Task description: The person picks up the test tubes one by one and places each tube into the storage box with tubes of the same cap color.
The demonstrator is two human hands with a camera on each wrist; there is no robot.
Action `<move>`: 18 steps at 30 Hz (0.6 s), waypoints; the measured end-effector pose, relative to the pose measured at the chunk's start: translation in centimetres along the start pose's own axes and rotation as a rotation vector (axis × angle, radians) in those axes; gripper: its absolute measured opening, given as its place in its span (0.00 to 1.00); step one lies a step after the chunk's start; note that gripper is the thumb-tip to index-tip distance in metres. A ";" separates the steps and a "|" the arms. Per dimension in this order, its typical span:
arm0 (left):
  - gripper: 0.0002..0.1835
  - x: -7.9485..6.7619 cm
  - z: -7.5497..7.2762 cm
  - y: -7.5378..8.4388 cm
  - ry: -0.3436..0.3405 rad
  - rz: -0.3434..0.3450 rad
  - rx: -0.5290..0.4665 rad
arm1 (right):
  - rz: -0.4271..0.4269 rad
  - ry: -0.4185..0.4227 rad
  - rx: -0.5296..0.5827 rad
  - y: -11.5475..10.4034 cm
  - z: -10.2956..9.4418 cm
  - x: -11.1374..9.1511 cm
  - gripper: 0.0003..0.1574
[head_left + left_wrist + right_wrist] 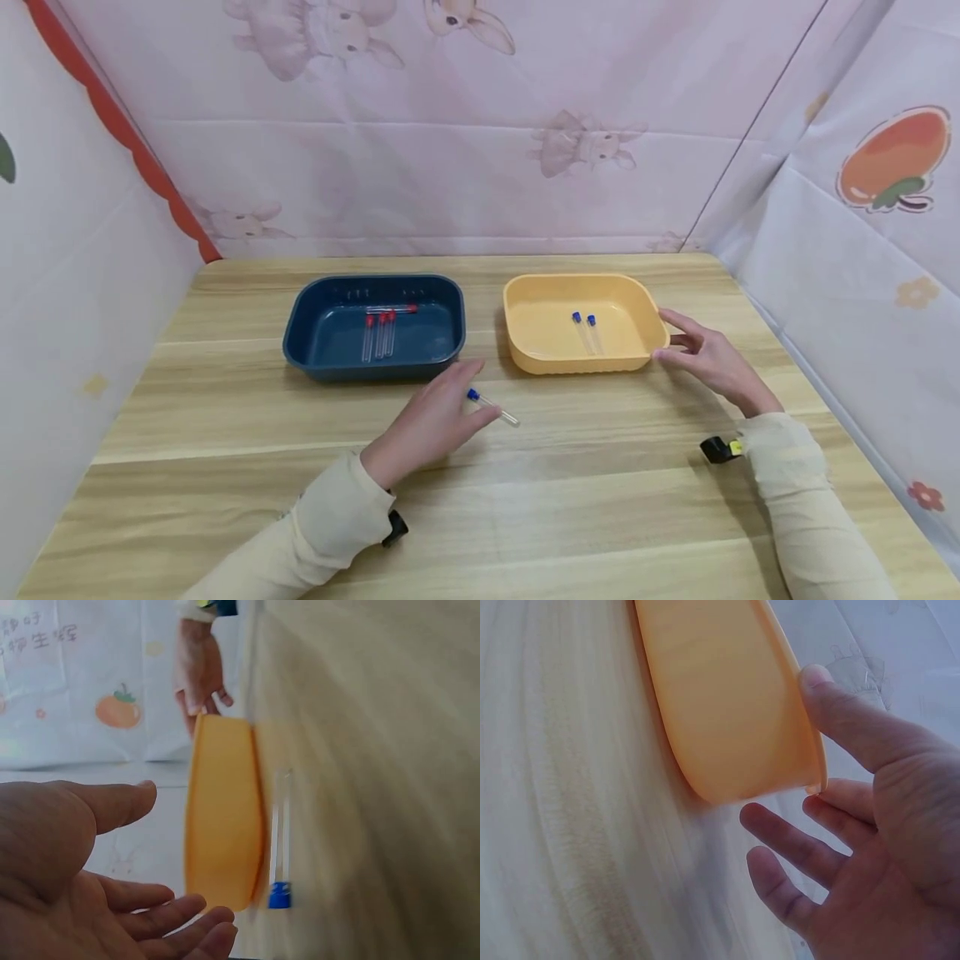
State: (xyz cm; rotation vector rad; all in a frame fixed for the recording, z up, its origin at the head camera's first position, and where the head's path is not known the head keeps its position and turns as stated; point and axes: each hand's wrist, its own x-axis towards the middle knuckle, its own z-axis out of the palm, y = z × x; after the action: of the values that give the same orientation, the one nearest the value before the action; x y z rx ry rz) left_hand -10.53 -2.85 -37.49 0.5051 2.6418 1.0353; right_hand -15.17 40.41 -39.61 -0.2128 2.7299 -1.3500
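Observation:
A clear tube with a blue cap [473, 394] lies on the table in front of the gap between two trays. My left hand [431, 425] hovers over it, thumb and fingers apart; in the left wrist view the tube is beyond the fingertips, held by nothing. At the right, my right hand [712, 367] touches the rim of the yellow tray [573, 365] with thumb and fingertips, other fingers spread loosely. Inside that tray lie two blue-capped tubes [585, 333].
To the left stands a dark blue tray [360, 372] with several red-capped tubes [382, 337] inside. Both trays sit on a wood-grain table [570, 517]. Printed cloth walls [450, 183] enclose the table at the back and sides.

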 end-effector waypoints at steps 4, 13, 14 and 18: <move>0.40 -0.4 0.8 -0.4 0.014 -0.023 0.016 | 0.001 -0.001 0.006 0.0 0.0 -0.1 0.51; 0.39 -1.1 1.3 -0.8 0.048 -0.082 0.036 | 0.010 -0.003 0.008 0.0 0.1 -0.4 0.50; 0.39 -1.1 1.3 -0.9 0.051 -0.082 0.041 | 0.010 -0.003 0.010 -0.1 0.1 -0.4 0.50; 0.39 -1.3 1.4 -1.1 0.058 -0.102 0.059 | 0.003 -0.006 0.026 -0.2 0.1 -0.3 0.50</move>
State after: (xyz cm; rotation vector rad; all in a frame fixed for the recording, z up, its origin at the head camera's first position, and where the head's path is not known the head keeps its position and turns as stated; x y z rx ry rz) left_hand -9.12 -3.32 -39.10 0.3526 2.7245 0.9586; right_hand -14.84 40.25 -39.50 -0.2103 2.7051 -1.3814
